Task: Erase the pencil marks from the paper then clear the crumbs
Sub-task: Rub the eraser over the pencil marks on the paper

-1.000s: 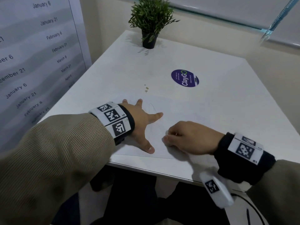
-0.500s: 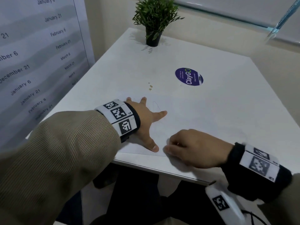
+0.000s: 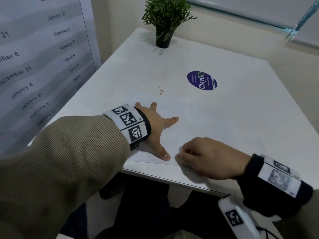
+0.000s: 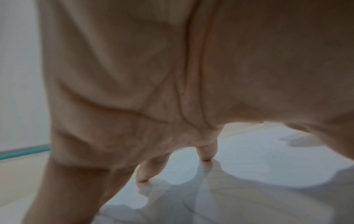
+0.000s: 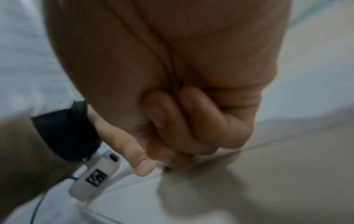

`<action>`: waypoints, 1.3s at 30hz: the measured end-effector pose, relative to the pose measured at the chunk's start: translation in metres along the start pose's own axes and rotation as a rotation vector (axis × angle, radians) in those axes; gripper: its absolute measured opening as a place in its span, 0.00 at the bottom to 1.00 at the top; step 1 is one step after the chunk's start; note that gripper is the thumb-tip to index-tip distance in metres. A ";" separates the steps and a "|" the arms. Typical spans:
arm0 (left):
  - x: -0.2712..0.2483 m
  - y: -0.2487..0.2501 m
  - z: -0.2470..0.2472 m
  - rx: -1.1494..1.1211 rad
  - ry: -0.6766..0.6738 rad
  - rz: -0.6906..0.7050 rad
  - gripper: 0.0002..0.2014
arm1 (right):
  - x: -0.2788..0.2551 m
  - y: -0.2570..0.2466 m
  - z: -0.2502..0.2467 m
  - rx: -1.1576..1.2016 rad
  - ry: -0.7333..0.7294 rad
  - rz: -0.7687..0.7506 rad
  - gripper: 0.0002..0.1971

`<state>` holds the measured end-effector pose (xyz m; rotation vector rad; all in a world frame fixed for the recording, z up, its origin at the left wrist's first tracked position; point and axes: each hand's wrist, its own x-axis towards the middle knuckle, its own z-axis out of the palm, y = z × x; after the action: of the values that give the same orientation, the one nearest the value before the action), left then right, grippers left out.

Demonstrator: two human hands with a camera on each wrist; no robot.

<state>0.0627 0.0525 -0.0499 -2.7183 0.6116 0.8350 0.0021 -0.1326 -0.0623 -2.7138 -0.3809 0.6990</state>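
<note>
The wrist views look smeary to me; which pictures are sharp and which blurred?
Head view: mostly sharp, sticker readable, right hand smeared. Left wrist view: soft, palm fills it, hand shadows on the table. Right wrist view: blurred throughout.

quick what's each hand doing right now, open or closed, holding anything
Left hand: open, fingers spread flat, pressing on the paper.
Right hand: fingers curled at the paper's near edge; whether they pinch anything cannot be told.

office: wall calendar (image 3: 43, 66), white desk (image 3: 241, 126)
</note>
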 end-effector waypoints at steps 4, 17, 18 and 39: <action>0.002 -0.001 0.000 -0.010 0.007 0.006 0.61 | 0.006 0.013 -0.012 0.042 0.147 0.075 0.21; 0.009 -0.003 0.005 -0.029 0.015 -0.007 0.62 | 0.018 0.002 -0.007 0.033 0.088 0.054 0.21; 0.009 -0.003 0.005 -0.036 0.011 -0.012 0.62 | 0.020 0.006 -0.013 0.042 0.131 0.093 0.22; 0.000 0.001 -0.002 0.011 -0.009 0.004 0.60 | 0.033 -0.005 -0.008 -0.042 0.103 0.018 0.22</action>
<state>0.0627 0.0507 -0.0483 -2.7033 0.6180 0.8421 0.0334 -0.1186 -0.0672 -2.7826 -0.3506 0.5584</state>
